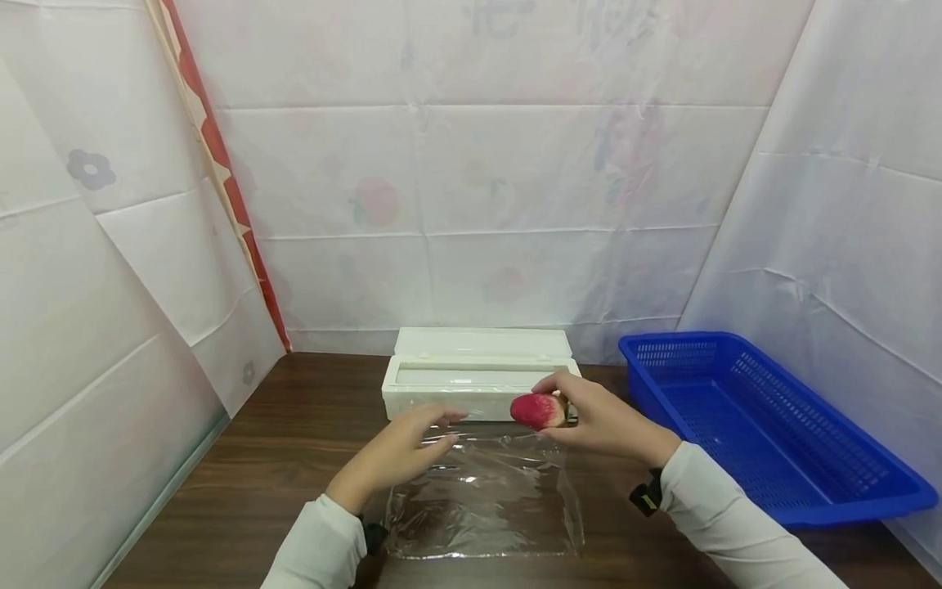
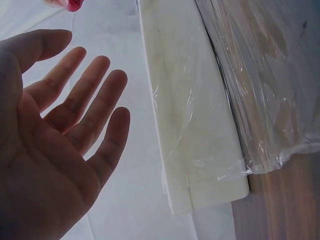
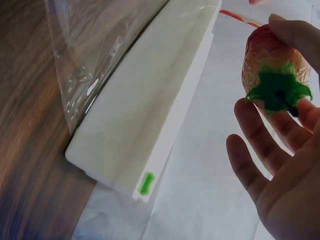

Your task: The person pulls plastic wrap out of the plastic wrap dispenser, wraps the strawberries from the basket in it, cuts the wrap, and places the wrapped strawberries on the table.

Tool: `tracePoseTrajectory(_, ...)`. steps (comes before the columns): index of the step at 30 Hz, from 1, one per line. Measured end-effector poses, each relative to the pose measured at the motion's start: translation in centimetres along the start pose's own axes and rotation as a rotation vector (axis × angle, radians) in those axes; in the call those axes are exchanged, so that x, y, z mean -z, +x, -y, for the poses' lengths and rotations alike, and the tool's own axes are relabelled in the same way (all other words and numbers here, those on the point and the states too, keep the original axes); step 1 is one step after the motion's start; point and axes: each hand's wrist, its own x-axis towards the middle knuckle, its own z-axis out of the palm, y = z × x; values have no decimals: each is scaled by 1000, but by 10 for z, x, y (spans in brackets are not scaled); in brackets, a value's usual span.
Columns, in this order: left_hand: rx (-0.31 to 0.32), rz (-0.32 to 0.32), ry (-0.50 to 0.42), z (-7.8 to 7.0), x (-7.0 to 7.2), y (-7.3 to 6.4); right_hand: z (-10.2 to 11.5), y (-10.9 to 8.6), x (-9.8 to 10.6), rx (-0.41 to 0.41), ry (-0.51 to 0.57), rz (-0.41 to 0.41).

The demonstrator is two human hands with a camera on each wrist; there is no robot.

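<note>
A red strawberry with a green leafy cap (image 3: 277, 95) is held between the thumb and fingers of my right hand (image 1: 599, 417). In the head view the strawberry (image 1: 537, 411) hangs above the back edge of a sheet of clear plastic wrap (image 1: 478, 499). My left hand (image 1: 401, 450) hovers over the left side of that wrap, fingers spread and nothing in them, as the left wrist view of the hand (image 2: 65, 120) confirms. Behind both hands stands a white wrap dispenser box (image 1: 419, 401) with its lid raised; the wrap runs out over its front onto the table.
A blue plastic basket (image 1: 736, 425) stands on the right of the dark wooden table (image 1: 294, 458). White printed sheets (image 1: 471, 180) hang behind and on both sides, with a red-edged strip (image 1: 221, 155) at the back left.
</note>
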Motion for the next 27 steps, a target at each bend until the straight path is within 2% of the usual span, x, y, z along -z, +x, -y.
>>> tracePoseTrajectory(6,-46,-36,-10,-4,-3,3,5,2,-10,-30,80,30)
tracePoseTrajectory(11,-37,-25,-48,-10,-6,4,10,3,-18,-29,150,36)
tracePoseTrajectory(22,-1,-55,-77,-15,-5,7,12,7,-25,21,164,25)
tracePoseTrajectory(27,-4,-62,-71,-17,-6,7,13,8,-29,78,165,19)
